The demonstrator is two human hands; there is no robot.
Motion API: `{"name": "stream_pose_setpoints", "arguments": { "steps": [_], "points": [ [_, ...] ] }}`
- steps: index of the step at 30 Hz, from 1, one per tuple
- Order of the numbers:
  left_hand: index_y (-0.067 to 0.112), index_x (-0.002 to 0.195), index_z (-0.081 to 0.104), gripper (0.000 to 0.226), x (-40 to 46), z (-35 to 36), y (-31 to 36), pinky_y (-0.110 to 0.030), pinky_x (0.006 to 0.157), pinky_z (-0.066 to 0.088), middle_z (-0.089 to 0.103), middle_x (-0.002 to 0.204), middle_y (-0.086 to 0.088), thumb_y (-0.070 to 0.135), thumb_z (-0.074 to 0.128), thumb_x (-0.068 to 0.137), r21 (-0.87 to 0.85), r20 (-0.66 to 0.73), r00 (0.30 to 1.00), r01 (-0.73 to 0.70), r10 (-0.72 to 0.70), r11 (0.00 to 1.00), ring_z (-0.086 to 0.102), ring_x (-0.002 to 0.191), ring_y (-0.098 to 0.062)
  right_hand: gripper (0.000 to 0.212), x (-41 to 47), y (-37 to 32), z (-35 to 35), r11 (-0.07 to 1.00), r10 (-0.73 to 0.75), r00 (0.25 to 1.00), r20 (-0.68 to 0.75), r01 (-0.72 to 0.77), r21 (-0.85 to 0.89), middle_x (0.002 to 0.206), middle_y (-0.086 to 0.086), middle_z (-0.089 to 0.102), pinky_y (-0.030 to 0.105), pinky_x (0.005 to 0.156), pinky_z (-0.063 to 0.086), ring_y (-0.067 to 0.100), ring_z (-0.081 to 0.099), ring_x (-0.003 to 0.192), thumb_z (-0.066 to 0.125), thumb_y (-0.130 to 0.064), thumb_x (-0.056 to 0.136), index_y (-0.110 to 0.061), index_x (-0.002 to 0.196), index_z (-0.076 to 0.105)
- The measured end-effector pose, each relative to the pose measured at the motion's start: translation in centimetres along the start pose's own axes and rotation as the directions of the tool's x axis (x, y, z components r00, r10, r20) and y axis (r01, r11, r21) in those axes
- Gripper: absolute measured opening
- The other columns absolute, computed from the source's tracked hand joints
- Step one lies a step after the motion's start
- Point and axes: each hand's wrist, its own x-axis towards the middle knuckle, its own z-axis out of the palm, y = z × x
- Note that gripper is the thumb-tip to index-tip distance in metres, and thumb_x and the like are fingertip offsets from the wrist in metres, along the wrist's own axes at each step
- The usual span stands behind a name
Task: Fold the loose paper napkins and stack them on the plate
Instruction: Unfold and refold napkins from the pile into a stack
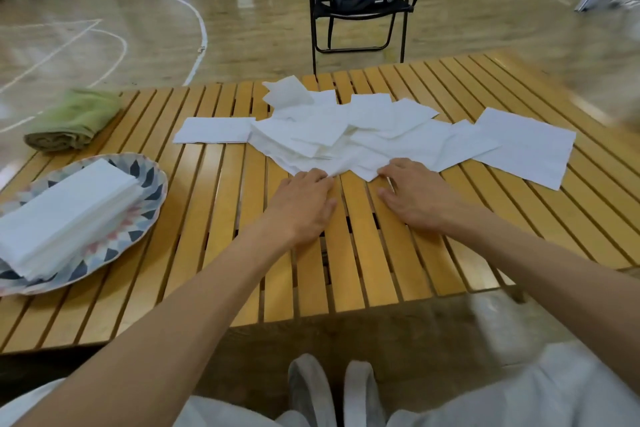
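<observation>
A spread of loose white paper napkins [346, 135] lies across the middle and right of the slatted wooden table [214, 218]. A patterned plate [152, 198] at the left holds a stack of folded napkins [65, 215]. My left hand [304, 204] rests palm down on the table, its fingertips touching the near edge of the napkin pile. My right hand [415, 194] lies flat beside it, fingers spread, tips on the corner of a napkin. Neither hand holds anything.
A rolled green cloth [72, 121] lies at the table's far left corner. A black folding chair [360, 7] with a dark printed bag stands beyond the table's far edge. My knees and shoes show below the near edge.
</observation>
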Motion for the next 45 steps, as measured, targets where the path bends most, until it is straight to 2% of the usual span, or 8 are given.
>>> {"name": "stream_pose_setpoints", "arguments": {
  "steps": [10, 19, 24, 28, 32, 38, 42, 45],
  "points": [
    [0.025, 0.147, 0.041, 0.046, -4.9, -0.4, -1.5, -0.036, 0.115, 0.028, 0.043, 0.147, 0.005, 0.038, 0.04, 0.103, 0.016, -0.044, 0.999, -0.02, 0.021, 1.0, 0.039, 0.135, -0.017, 0.039, -2.4, 1.6, -1.7, 1.0, 0.0, 0.999, 0.041, 0.001, -0.021, 0.144, -0.002, 0.047, 0.039, 0.097, 0.047, 0.02, 0.052, 0.123, 0.047, -0.036, 0.101, -0.023, 0.138, 0.051],
    [0.032, 0.139, 0.048, 0.039, -3.7, 0.2, -0.2, -0.042, 0.114, 0.029, 0.033, 0.152, -0.002, 0.037, 0.044, 0.101, -0.06, -0.145, 0.989, -0.015, 0.006, 0.998, 0.035, 0.137, -0.026, 0.04, -3.5, 3.9, -1.3, 0.997, -0.051, 0.999, -0.007, 0.051, 0.065, 0.152, -0.004, 0.041, 0.032, 0.109, 0.034, 0.017, 0.041, 0.137, 0.051, -0.032, 0.101, -0.023, 0.141, 0.052],
    [0.024, 0.143, 0.044, 0.043, -0.7, 0.3, 3.4, -0.038, 0.113, 0.029, 0.03, 0.154, -0.002, 0.028, 0.046, 0.101, -0.135, -0.179, 0.982, -0.083, 0.058, 0.987, 0.034, 0.137, -0.024, 0.03, -3.4, 9.3, -2.8, 0.965, 0.188, 0.952, -0.24, -0.133, 0.225, 0.135, 0.0, 0.055, 0.026, 0.09, 0.038, 0.02, 0.054, 0.119, 0.053, -0.017, 0.097, -0.019, 0.126, 0.061],
    [0.018, 0.143, 0.044, 0.044, 4.1, 0.1, 7.1, -0.039, 0.109, 0.029, 0.037, 0.15, -0.004, 0.022, 0.046, 0.099, -0.166, -0.204, 0.976, -0.108, 0.073, 0.98, 0.039, 0.133, -0.025, 0.032, -1.9, 12.8, -3.9, 0.915, 0.357, 0.902, -0.244, -0.285, 0.284, 0.135, 0.011, 0.054, 0.031, 0.084, 0.038, 0.025, 0.053, 0.113, 0.054, -0.022, 0.098, -0.014, 0.129, 0.059],
    [0.017, 0.143, 0.041, 0.048, 8.9, -0.6, 8.3, -0.038, 0.107, 0.028, 0.039, 0.147, -0.007, 0.019, 0.048, 0.096, -0.156, -0.209, 0.978, -0.028, -0.005, 0.987, 0.039, 0.131, -0.027, 0.042, 0.1, 11.9, -3.5, 0.939, 0.269, 0.94, -0.208, -0.208, 0.273, 0.142, 0.005, 0.05, 0.037, 0.099, 0.04, 0.025, 0.047, 0.128, 0.055, -0.037, 0.098, -0.018, 0.135, 0.054],
    [0.017, 0.137, 0.044, 0.061, 13.6, -0.5, 8.4, -0.043, 0.097, 0.039, 0.05, 0.132, -0.012, 0.052, 0.058, 0.089, -0.163, -0.11, 0.979, 0.154, -0.173, 0.975, 0.046, 0.122, -0.033, 0.061, 3.1, 9.4, -1.9, 0.982, 0.136, 0.985, -0.108, -0.119, 0.145, 0.157, 0.004, 0.037, 0.043, 0.116, 0.03, 0.023, 0.034, 0.143, 0.049, -0.052, 0.098, -0.018, 0.148, 0.041],
    [0.016, 0.126, 0.05, 0.044, 14.9, 0.2, 8.0, -0.043, 0.093, 0.038, 0.048, 0.125, -0.013, 0.047, 0.051, 0.095, -0.092, -0.164, 0.97, 0.169, -0.182, 0.981, 0.043, 0.117, -0.033, 0.066, 3.7, 9.4, -0.7, 0.993, 0.117, 0.988, -0.096, -0.118, 0.002, 0.163, 0.007, 0.027, 0.045, 0.12, 0.019, 0.024, 0.022, 0.15, 0.039, -0.057, 0.1, -0.021, 0.154, 0.032],
    [0.016, 0.12, 0.052, 0.03, 15.4, 0.3, 8.1, -0.045, 0.092, 0.038, 0.047, 0.123, -0.013, 0.037, 0.05, 0.099, -0.093, -0.191, 0.969, 0.144, -0.159, 0.985, 0.043, 0.115, -0.032, 0.062, 3.6, 9.6, -0.6, 0.995, 0.104, 0.984, -0.146, -0.104, 0.009, 0.157, 0.006, 0.036, 0.044, 0.116, 0.023, 0.025, 0.031, 0.144, 0.042, -0.057, 0.099, -0.02, 0.149, 0.039]
  ]
}}
